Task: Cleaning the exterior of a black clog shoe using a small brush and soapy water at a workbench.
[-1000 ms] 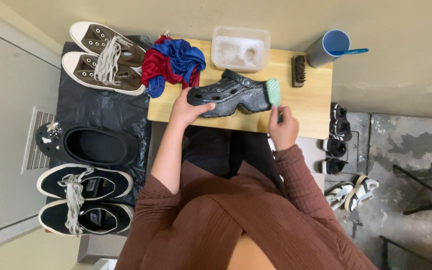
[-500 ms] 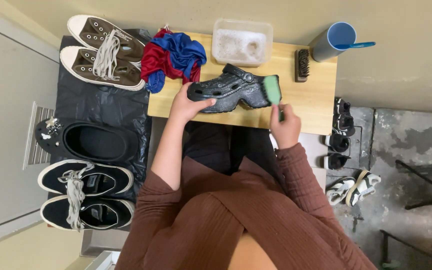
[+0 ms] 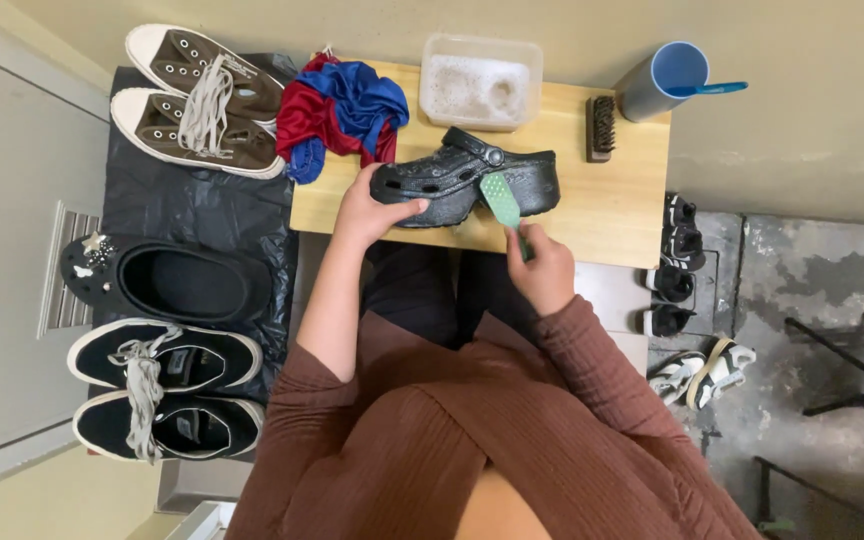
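Black clog is lying on its side at the middle of the wooden table, in the upper centre of the frame, with its strap toward the far edge. The left hand is closing its fingers over the clog's left end, thumb along the near side, steadying it against the tabletop. The right hand is clamping its fingers around the handle of a green brush, whose pale green head is resting against the clog's near side, right of centre. Both forearms are extending from brown ribbed sleeves in the lower half of the frame.

Just behind the clog, a clear plastic tub of foamy water is standing at the table's far edge. To the tub's left, a crumpled red and blue cloth is hanging over the table's upper left corner. To the right of the tub, a small dark scrubbing brush is lying on the wood, and a blue cup holding a blue-handled tool is standing at the upper right corner.

On a black sheet at the left of the frame, a pair of brown sneakers is lying uppermost, a second black clog below them, and a pair of black sneakers lowest. Small sandals are lying on the floor at the right.
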